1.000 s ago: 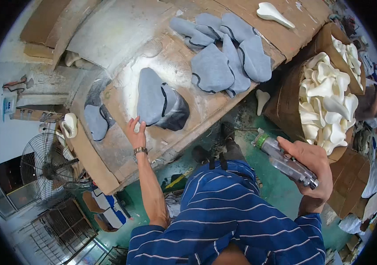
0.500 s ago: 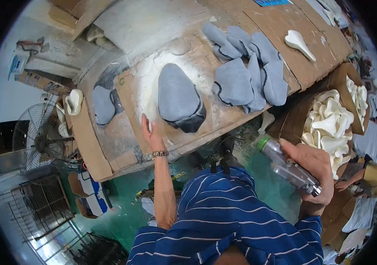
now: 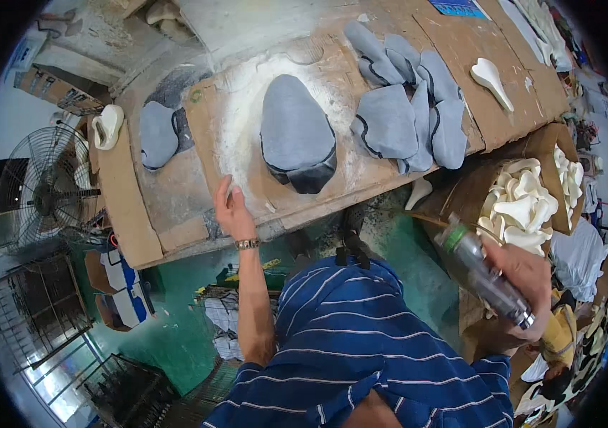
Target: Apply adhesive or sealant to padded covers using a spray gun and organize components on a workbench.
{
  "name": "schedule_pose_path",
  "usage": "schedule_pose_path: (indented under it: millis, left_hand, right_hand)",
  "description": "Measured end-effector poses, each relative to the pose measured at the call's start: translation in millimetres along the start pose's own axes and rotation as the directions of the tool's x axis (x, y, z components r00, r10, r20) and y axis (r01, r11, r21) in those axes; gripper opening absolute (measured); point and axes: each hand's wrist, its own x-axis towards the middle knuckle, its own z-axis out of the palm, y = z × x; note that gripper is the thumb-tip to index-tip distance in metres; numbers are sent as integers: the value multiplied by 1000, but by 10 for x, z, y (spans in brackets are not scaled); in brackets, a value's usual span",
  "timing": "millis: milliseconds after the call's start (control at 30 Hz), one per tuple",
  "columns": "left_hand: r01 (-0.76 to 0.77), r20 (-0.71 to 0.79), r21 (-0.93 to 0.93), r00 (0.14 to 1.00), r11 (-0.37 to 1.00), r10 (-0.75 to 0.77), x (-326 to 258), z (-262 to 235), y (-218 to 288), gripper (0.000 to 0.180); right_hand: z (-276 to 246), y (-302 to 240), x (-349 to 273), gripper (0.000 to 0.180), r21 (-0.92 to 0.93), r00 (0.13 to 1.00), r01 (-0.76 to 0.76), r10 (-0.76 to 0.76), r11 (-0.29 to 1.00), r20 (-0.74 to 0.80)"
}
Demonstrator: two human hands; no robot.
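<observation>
My right hand (image 3: 521, 274) is closed around a clear plastic bottle (image 3: 486, 271) with a green band near its upper end and a silvery tip at the lower end. I hold it tilted, off the table's near edge at the right. Empty, with fingers apart, my left hand (image 3: 233, 212) hovers by the table's front edge. Just beyond it, a large grey saddle-shaped cover (image 3: 295, 128) with a black end lies on white powder on a cardboard sheet (image 3: 211, 143). A smaller grey piece (image 3: 158, 134) lies to its left.
Several grey covers with black edging (image 3: 389, 125) overlap at the table's right. A white saddle-shaped piece (image 3: 491, 78) lies beyond them. Cardboard boxes of similar white pieces (image 3: 521, 200) stand at the right, near another person (image 3: 560, 332). A caged fan (image 3: 51, 189) is on the left.
My right hand has moved slightly right and down with the bottle, which is now blurred. My left hand has shifted slightly left. The whole view has shifted a little.
</observation>
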Motion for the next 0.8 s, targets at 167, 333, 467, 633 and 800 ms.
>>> schedule_pose_path:
  millis: [167,333,467,633,800]
  left_hand:
    - [-314,230,333,941,889,247,346,314,203,37]
    - [-612,584,468,755,637,297,649,667,266,36]
    - [-663,558,448,732,600,392,592,574,315,23]
    - [-739,504,445,674,506,540,268,638,990,15]
    - [-722,569,476,688,502,450,-46,491,648,27]
  right_hand:
    - [82,-63,-33,71,-73,991,-130,127,989,-42]
    - [-215,82,6,63,59,978,-62,49,996,201]
    - [-97,389,73,68,139,965,81,-112,987,237]
    - [-126,538,181,72,203,941,14,-81,979,328]
    - [32,387,246,73,142,949,97,-134,985,284]
